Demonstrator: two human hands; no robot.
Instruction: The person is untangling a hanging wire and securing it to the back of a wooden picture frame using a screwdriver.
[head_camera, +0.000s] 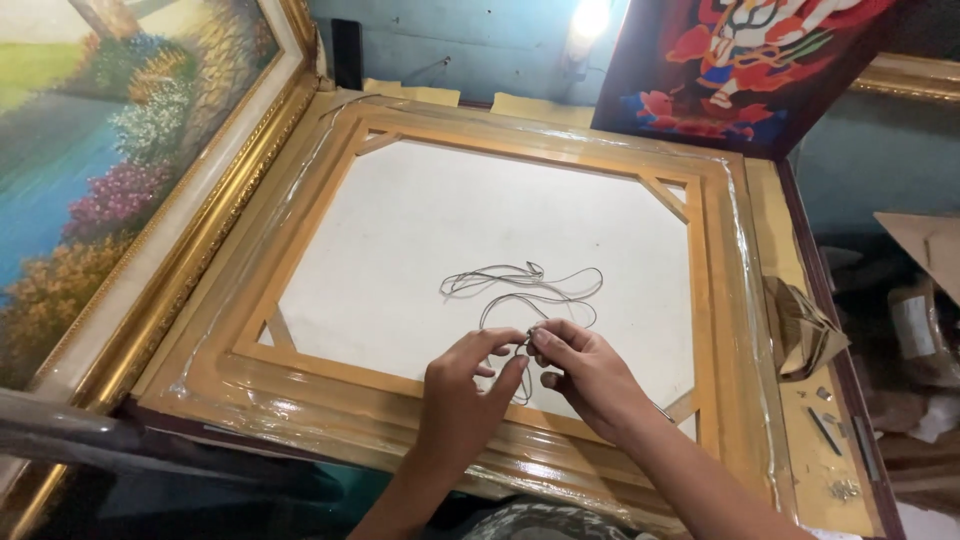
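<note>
A thin grey wire (520, 285) lies in loose loops on the white back of a canvas (420, 220). The canvas sits in a wooden stretcher frame (300, 255), face down and wrapped in clear plastic. My left hand (465, 395) and my right hand (590, 370) meet at the near end of the wire, above the frame's lower bar. Both pinch the wire between fingertips and thumb at the same spot.
A framed landscape painting (110, 160) with a gold frame leans at the left. A colourful painting (740, 60) stands at the back right. Crumpled brown paper (805, 325), screws and small metal parts (830, 435) lie along the right table edge. A bright lamp (590, 18) shines at the back.
</note>
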